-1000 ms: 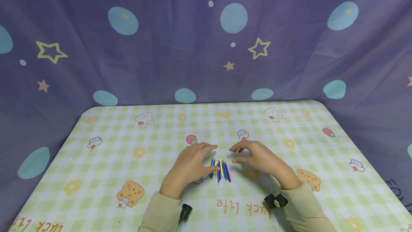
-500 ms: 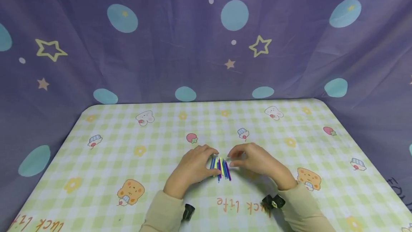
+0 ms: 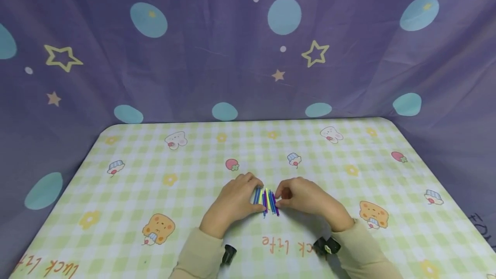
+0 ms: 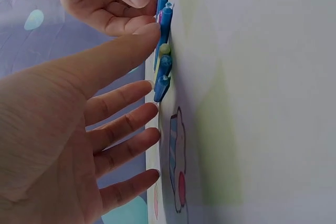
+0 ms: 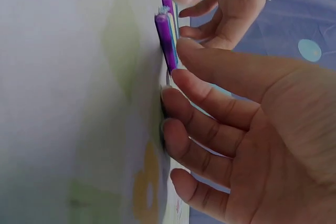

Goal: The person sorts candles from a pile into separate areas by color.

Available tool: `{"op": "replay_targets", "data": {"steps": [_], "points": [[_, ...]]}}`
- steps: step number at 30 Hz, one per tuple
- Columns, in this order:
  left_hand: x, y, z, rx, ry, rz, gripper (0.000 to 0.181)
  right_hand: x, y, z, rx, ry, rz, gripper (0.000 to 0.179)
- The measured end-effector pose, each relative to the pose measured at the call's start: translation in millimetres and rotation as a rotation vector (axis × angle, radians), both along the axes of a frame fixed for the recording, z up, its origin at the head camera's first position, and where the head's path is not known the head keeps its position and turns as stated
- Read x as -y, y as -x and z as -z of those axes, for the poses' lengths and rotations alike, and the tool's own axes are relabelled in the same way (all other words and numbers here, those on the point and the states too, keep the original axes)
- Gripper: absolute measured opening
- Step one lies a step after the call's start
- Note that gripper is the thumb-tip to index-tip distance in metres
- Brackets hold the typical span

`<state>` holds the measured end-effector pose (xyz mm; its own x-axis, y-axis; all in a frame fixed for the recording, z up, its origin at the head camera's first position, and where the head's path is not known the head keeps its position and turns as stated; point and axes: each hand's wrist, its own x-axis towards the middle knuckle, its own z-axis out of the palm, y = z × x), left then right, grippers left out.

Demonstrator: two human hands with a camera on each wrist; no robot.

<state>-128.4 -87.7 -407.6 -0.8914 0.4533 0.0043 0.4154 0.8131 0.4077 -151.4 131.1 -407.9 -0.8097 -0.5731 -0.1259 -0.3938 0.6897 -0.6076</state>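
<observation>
A row of thin sticks (image 3: 269, 200) in blue, purple and yellow lies side by side on the tablecloth, between the two hands. My left hand (image 3: 234, 199) is at the row's left side, thumb over the near part of the sticks and fingers spread behind. In the left wrist view several blue stick ends (image 4: 163, 88) show pale, rough tips. My right hand (image 3: 306, 195) meets the row's right side, its thumb and forefinger close to a purple stick (image 5: 165, 40). Its other fingers are loosely bent. Neither hand has a stick lifted off the cloth.
The table wears a green and white checked cloth (image 3: 193, 158) with printed cartoon figures. Behind it hangs a purple curtain (image 3: 186, 63) with stars and blue spots. Black devices (image 3: 327, 246) sit at both wrists, below the sleeves (image 3: 199, 251).
My right hand has come leftward to the edge of the row, its fingers bending more. My left hand has shifted slightly right against the sticks. The sticks stay on the cloth.
</observation>
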Motion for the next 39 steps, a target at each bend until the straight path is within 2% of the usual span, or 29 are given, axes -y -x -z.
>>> {"op": "replay_targets", "data": {"steps": [13,20,34,39], "points": [[2.0,-0.5,1.7,0.012,0.011,0.014,0.057,13.4,-13.3,-2.9,-0.090,-0.125,0.025,0.019],[1.9,-1.1,0.5,0.017,-0.008,0.013,0.055,18.3,-16.4,-5.4,-0.100,-0.143,0.071,0.022],[1.4,-0.7,0.2,0.006,0.012,0.011,0.054,27.3,-21.7,-5.3,-0.088,-0.184,0.165,0.023],[1.1,-0.8,0.7,0.003,0.004,0.011,0.053,27.4,-22.2,-4.5,-0.138,-0.201,0.179,0.016]]}}
